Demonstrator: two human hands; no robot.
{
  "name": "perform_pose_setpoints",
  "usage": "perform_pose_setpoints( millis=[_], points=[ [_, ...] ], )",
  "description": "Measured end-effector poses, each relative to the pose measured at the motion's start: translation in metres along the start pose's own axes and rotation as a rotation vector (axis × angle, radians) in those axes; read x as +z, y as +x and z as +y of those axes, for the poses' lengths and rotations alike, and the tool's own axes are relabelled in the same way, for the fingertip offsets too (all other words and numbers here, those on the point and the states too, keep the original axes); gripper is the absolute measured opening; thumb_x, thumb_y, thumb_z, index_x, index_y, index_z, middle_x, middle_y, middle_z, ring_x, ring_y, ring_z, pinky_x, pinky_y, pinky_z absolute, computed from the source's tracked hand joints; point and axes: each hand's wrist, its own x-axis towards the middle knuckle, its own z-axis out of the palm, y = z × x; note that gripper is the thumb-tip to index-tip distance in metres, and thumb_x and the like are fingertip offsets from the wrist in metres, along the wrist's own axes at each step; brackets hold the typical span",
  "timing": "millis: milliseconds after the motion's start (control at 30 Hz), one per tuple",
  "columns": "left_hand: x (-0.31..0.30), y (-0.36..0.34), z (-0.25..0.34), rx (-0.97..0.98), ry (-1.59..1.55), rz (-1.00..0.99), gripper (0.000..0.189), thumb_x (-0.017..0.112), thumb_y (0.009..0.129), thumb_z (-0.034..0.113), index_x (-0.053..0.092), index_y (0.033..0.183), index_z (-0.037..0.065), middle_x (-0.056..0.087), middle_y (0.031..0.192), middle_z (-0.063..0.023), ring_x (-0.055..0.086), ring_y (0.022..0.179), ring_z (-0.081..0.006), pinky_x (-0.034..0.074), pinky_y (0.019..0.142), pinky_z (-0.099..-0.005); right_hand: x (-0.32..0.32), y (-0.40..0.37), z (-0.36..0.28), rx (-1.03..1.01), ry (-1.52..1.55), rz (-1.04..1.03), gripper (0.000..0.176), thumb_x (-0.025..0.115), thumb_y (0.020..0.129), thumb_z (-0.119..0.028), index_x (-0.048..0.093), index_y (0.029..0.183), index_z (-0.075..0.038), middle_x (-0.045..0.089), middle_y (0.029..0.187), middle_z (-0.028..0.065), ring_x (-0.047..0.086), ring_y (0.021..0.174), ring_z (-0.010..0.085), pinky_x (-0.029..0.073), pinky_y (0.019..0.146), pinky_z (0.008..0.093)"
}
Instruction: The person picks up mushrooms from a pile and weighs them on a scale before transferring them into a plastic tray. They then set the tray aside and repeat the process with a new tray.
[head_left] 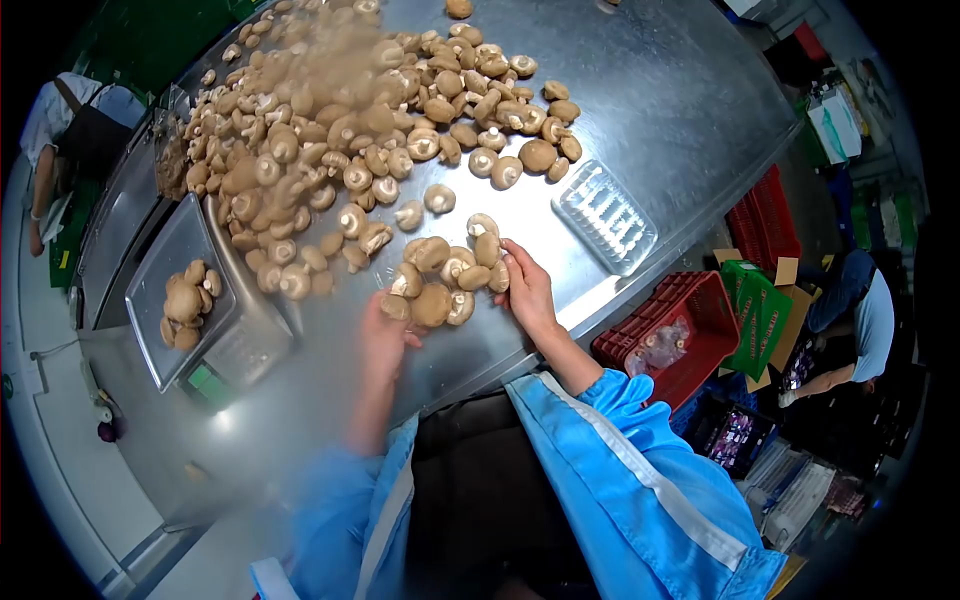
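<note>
Several brown shiitake mushrooms (432, 304) sit bunched between my hands at the table's near edge. A faint clear edge at their left suggests a see-through plastic tray under them, mostly hidden. My left hand (385, 330), hazy through a smear on the lens, closes on the near left side of this tray. On the right side, my right hand (528, 292) grips it, thumb and fingers against the outer mushrooms. Just beyond lies a large heap of loose shiitake mushrooms (300, 150). An unfilled clear plastic tray (605, 218) rests to the right of my right hand.
On the left, a scale (250, 330) bears a clear-rimmed pan (150, 300) with a few mushrooms. Red crates (690, 350) and a green carton (757, 320) stand beyond the metal table's (690, 90) right edge. One person bends at far right; another stands at far left.
</note>
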Motion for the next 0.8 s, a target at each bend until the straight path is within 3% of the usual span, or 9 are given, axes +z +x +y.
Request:
perform_pose_setpoints(
  millis=[100,200,333,433,533,667,700,767,800],
  points=[
    [-0.01,-0.008,-0.018,-0.028,0.138,0.031,0.03,0.053,0.092,0.0,0.05,0.122,0.001,0.065,0.094,-0.0132,0.064,0.062,-0.0173,0.049,0.046,-0.0253,-0.007,-0.005,0.03,-0.478,-0.382,0.105,0.031,0.049,0.099,-0.015,0.06,0.125,-0.004,0.065,0.093,0.0178,0.066,0.079,0.0312,0.052,0.072,0.0384],
    [-0.019,-0.016,-0.03,-0.066,0.28,0.062,0.029,0.054,0.09,-0.004,0.052,0.119,0.0,0.064,0.094,-0.0133,0.064,0.058,-0.0159,0.048,0.043,-0.0247,-0.014,-0.023,0.027,-0.401,-0.552,0.05,0.027,0.052,0.095,-0.01,0.062,0.118,-0.003,0.061,0.102,0.0217,0.061,0.095,0.0399,0.049,0.083,0.0433],
    [-0.027,-0.031,-0.032,-0.05,0.358,0.109,0.032,0.056,0.09,-0.004,0.052,0.121,-0.001,0.064,0.1,-0.0129,0.063,0.058,-0.0144,0.049,0.043,-0.026,-0.021,-0.027,0.031,-0.423,-0.591,0.025,0.024,0.052,0.094,-0.002,0.062,0.116,-0.002,0.061,0.099,0.0199,0.062,0.09,0.0359,0.049,0.08,0.04],
    [-0.032,-0.039,-0.03,0.029,0.376,0.148,0.035,0.055,0.089,-0.004,0.053,0.123,-0.001,0.064,0.103,-0.0115,0.063,0.059,-0.0135,0.05,0.047,-0.0277,-0.024,-0.035,0.016,-0.474,-0.638,0.148,0.026,0.052,0.093,-0.001,0.061,0.117,-0.002,0.061,0.1,0.0191,0.062,0.089,0.036,0.05,0.08,0.0407],
    [-0.03,-0.053,-0.015,0.163,0.516,0.211,0.036,0.055,0.087,-0.004,0.054,0.123,-0.001,0.064,0.104,-0.0103,0.063,0.062,-0.0128,0.052,0.051,-0.0287,-0.012,-0.047,-0.022,-0.735,-0.619,0.128,0.035,0.061,0.085,-0.002,0.061,0.119,-0.004,0.061,0.109,0.0158,0.06,0.1,0.0342,0.049,0.084,0.0425],
    [-0.057,-0.028,-0.053,0.582,0.875,0.191,0.037,0.055,0.086,-0.003,0.055,0.124,0.001,0.064,0.105,-0.0099,0.063,0.064,-0.0122,0.052,0.053,-0.0278,0.034,-0.038,-0.028,-1.015,-0.652,0.049,0.046,0.066,0.072,-0.006,0.062,0.118,-0.008,0.059,0.109,0.0152,0.056,0.105,0.0331,0.047,0.084,0.0455],
    [-0.058,-0.027,-0.051,0.679,0.964,0.137,0.037,0.055,0.087,-0.002,0.055,0.123,0.001,0.064,0.105,-0.0099,0.063,0.064,-0.0121,0.052,0.053,-0.0272,0.043,-0.032,-0.023,-1.031,-0.714,0.0,0.043,0.064,0.073,-0.01,0.062,0.116,-0.008,0.058,0.106,0.0151,0.055,0.104,0.0327,0.045,0.084,0.0458],
    [-0.067,-0.015,-0.063,0.798,0.977,0.022,0.035,0.056,0.088,-0.001,0.055,0.123,0.002,0.064,0.105,-0.0093,0.063,0.064,-0.0119,0.051,0.052,-0.0261,0.076,-0.006,0.006,-0.664,-0.982,-0.256,0.037,0.065,0.07,-0.014,0.063,0.107,-0.008,0.058,0.104,0.0132,0.056,0.098,0.0318,0.044,0.08,0.0446],
    [-0.067,-0.012,-0.062,0.693,0.862,0.017,0.034,0.056,0.089,0.0,0.055,0.123,0.002,0.064,0.105,-0.0088,0.063,0.064,-0.0119,0.05,0.052,-0.0254,0.079,-0.009,0.009,-0.833,-0.867,-0.111,0.031,0.065,0.071,-0.014,0.063,0.102,-0.008,0.058,0.102,0.0132,0.057,0.095,0.0311,0.046,0.078,0.0442]
  ],
)
